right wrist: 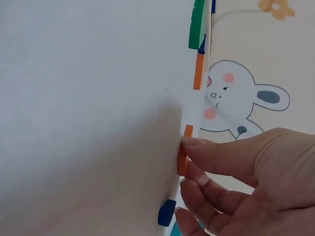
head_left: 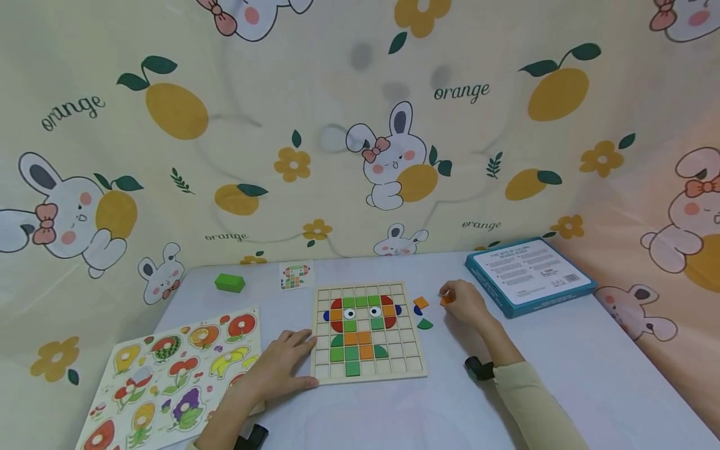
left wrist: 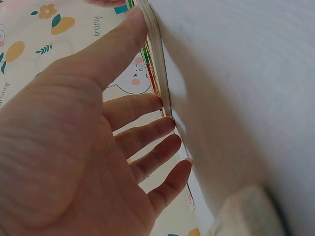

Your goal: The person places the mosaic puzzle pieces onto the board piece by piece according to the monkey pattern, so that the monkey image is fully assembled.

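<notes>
My right hand (head_left: 464,303) pinches an orange block (right wrist: 186,150) low over the white table, right of the wooden grid board (head_left: 413,359). In the right wrist view, a dark blue block (right wrist: 167,213) lies by its lower fingers; the head view hides that block behind the hand. My left hand (head_left: 281,365) rests along the board's left edge, its fingers extended and the thumb at the near corner. On the grid, green, orange, red and blue pieces form a figure with two eye pieces (head_left: 349,314). Beside the board lie another orange block (head_left: 421,302), a blue piece (head_left: 417,310) and a green piece (head_left: 425,324).
A small card (head_left: 295,277) with a similar coloured figure lies behind the board. At the back left sits a green block (head_left: 229,283). A fruit picture board (head_left: 210,331) lies at the left, partly under my left forearm. A teal box (head_left: 531,275) stands at the back right.
</notes>
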`<action>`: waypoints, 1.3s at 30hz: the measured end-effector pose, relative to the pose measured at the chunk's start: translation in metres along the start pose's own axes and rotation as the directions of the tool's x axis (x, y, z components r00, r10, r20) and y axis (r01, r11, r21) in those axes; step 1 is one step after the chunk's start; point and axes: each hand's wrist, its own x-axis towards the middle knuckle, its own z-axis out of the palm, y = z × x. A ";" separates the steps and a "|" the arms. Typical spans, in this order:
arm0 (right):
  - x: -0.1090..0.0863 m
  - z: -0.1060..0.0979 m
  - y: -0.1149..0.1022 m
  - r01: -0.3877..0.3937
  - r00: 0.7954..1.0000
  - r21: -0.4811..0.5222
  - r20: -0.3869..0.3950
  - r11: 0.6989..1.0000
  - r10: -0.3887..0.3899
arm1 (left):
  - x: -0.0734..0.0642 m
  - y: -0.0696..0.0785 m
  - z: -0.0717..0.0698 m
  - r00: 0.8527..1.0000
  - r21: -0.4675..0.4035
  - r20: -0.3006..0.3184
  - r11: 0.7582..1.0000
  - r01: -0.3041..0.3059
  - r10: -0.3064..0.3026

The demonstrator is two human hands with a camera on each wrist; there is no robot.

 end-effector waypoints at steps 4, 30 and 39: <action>0.001 0.001 0.000 -0.018 1.000 -0.020 -0.010 1.000 0.018 | 0.000 0.000 0.000 1.000 0.001 -0.005 1.000 -0.006 0.006; -0.067 0.064 -0.107 0.396 0.816 0.321 0.307 0.860 -0.490 | 0.000 -0.001 0.001 1.000 0.003 -0.004 1.000 -0.008 0.008; -0.083 0.075 -0.122 0.496 0.812 0.153 0.265 0.855 -0.519 | 0.000 -0.002 0.001 1.000 0.003 -0.008 1.000 -0.017 0.017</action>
